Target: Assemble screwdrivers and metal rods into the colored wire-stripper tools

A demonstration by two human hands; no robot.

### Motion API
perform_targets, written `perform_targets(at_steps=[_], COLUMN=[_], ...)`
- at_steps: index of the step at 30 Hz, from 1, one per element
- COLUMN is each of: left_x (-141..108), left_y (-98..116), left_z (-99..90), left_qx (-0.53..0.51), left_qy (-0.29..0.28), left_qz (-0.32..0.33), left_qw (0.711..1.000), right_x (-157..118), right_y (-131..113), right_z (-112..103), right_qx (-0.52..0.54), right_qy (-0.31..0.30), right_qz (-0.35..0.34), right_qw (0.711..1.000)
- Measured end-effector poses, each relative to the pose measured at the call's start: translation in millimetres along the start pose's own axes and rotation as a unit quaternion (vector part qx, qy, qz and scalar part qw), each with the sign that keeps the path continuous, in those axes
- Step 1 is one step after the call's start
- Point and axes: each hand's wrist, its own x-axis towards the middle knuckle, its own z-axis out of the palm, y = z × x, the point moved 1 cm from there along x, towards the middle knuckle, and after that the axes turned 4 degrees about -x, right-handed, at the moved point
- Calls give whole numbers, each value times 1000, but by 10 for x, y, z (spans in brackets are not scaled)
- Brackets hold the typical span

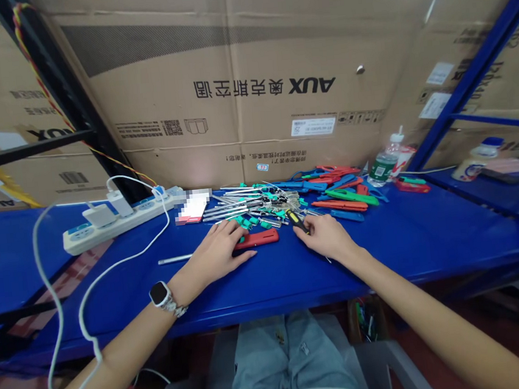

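My left hand [219, 250] lies over a long red plastic handle [263, 237], fingers curled on its far side and thumb along the near side. A bit of green shows under the fingertips. From beneath this hand a thin metal rod [174, 260] sticks out to the left; whether it joins the handle is hidden. Closed in my right hand [330, 235] is a screwdriver with a black and yellow handle [295, 218]; a thin tip shows below the hand. Just behind both hands spreads a pile of metal rods with green plastic ends [246, 205].
Red, blue and green plastic handles [340, 202] lie at the right back, near a water bottle [382, 161]. A white power strip [84, 239] with plugs and loose white cables stands left. Large cardboard boxes [245, 43] rise behind the blue table [268, 282].
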Motion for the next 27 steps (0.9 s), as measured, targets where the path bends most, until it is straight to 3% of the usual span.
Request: perform_targets(at_steps=[3,8,12,14,16,19,21,24,27], left_x=[32,119,189,240,317,481,606,784,957], left_y=[-3,93,188,222,256,315,337,263,3], left_z=[36,24,5,-16,-57,-147,-206,-278,-342], left_qx=[1,53,90,93,105,120,112,107,120], left_qy=[-1,-30,-31,-25,-19,-4,1,9,32], left_qz=[2,18,27,35,48,70,85,101,96], left_qw=[1000,998,995,995,993,990,990,989,988], right_x=[86,168,130,103,89,117,186,378,662], right_y=[2,-92,-132,-145,-172,-218,-210,-108,71], right_z=[-3,-9,-30,-75,-131,-182,-177,-150,-147], right_qx=[-41,-113,-116,-79,-19,26,14,1,10], right_qy=[23,-36,14,53,76,64,38,18,30], right_qz=[27,83,73,35,-48,-217,-279,-283,-254], right_qw=[999,989,990,995,996,974,960,959,967])
